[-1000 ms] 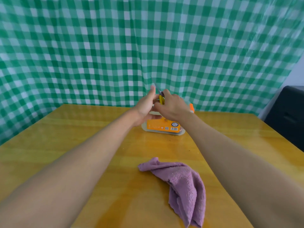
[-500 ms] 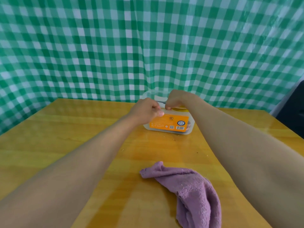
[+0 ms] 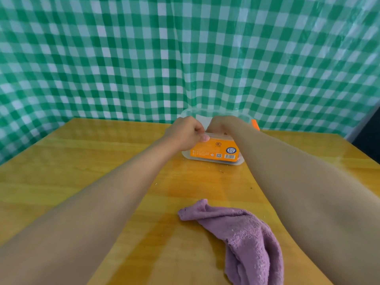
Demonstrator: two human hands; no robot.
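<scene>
A clear plastic box point(image 3: 213, 152) with an orange label stands at the far middle of the wooden table point(image 3: 98, 161). Its transparent lid point(image 3: 202, 113) is raised behind it, and an orange clip point(image 3: 255, 124) shows at its right end. My left hand point(image 3: 185, 131) has curled fingers, and its thumb pinches the box's front top edge. My right hand point(image 3: 223, 125) is curled over the top of the box right beside the left. Its fingers point down and away, so what they hold is hidden.
A crumpled purple cloth point(image 3: 242, 239) lies on the near part of the table, between my forearms. A green and white checked curtain point(image 3: 123, 58) hangs close behind the table. A dark object point(image 3: 371, 128) stands at the far right edge.
A second ago my right hand held a yellow-handled tool above the box. Both hands have since come down onto the box's top edge, and the tool is out of sight.
</scene>
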